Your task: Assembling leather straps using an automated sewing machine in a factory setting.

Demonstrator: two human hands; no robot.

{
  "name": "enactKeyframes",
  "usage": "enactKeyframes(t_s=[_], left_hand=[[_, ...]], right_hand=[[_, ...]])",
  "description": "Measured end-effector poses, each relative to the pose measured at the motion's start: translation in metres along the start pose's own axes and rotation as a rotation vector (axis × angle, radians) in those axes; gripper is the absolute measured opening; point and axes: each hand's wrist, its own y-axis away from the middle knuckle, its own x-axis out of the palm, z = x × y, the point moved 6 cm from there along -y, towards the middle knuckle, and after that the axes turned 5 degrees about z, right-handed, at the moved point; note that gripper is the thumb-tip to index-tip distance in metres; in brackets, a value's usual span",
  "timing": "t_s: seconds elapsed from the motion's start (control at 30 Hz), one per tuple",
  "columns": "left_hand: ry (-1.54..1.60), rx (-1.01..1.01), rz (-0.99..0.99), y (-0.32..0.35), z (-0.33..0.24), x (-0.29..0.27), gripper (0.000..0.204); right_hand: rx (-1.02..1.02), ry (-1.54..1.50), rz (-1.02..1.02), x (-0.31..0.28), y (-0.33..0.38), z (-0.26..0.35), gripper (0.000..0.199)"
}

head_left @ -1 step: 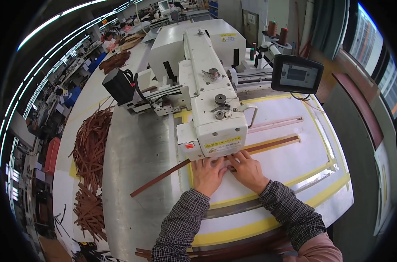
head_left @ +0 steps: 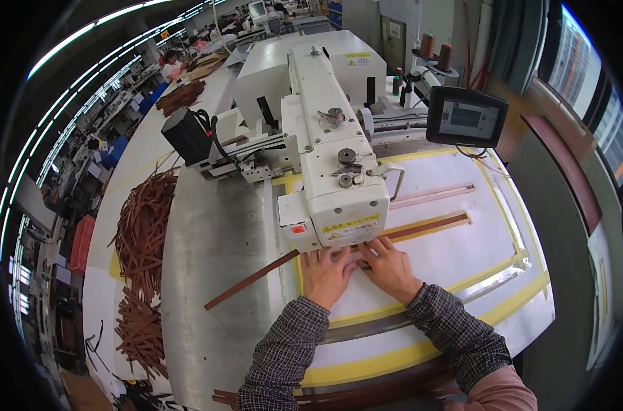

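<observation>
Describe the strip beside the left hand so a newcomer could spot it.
Start at the big white machine. Just below it is the left hand; from there a brown strip slants down leftward across the grey metal plate. Unlike the tangled strips further left, it lies straight and alone.

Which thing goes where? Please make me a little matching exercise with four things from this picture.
Things:
1. Left hand
2. Screen
3. Strip pile
4. Single strip

Places and states:
A. tangled, on the left side of the table
B. slanting across the grey metal
C. close beside the right hand
D. black-framed, to the right of the white machine

Pairs: 1-C, 2-D, 3-A, 4-B
</observation>
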Motion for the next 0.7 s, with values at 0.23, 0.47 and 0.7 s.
enactKeyframes(t_s=[0.23,0.47,0.7], left_hand=[[-0.072,-0.071,-0.058,0.002,0.004,-0.003,0.036],[-0.115,0.037,-0.085,0.001,0.002,0.009,0.035],[-0.122,-0.024,-0.141,0.001,0.0,-0.009,0.035]], right_hand=[[0.133,0.16,-0.079,-0.013,0.012,-0.023,0.043],[0.062,0.11,-0.053,-0.009,0.009,-0.02,0.044],[-0.004,0.075,-0.085,-0.007,0.009,-0.015,0.046]])
